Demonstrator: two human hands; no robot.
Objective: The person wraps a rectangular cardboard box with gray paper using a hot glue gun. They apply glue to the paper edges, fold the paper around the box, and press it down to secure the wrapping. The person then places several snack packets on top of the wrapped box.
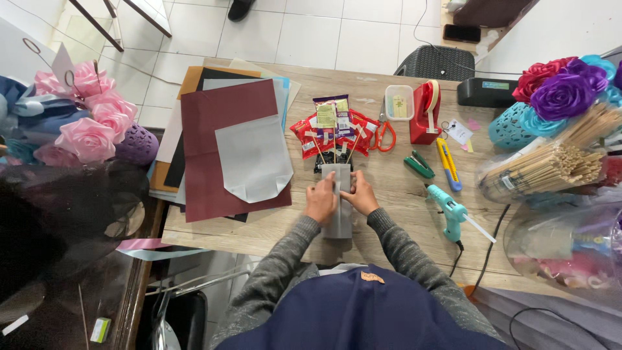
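Note:
My left hand (321, 198) and my right hand (360, 194) press from both sides on a grey paper wrap (339, 223) standing lengthwise on the wooden table (382, 214). Out of the wrap's far end fan several snack packets on thin wooden sticks (330, 129), red ones and a purple one. Both hands grip the folded grey paper around the stick stems, fingers curled over its middle seam.
A stack of coloured paper sheets (220, 146) lies left. To the right are a red tape dispenser (424, 111), scissors (383, 133), a green stapler (419, 165), a yellow cutter (447, 163), a glue gun (450, 210) and a skewer bundle (551, 165). Ribbon roses (84, 126) sit at both sides.

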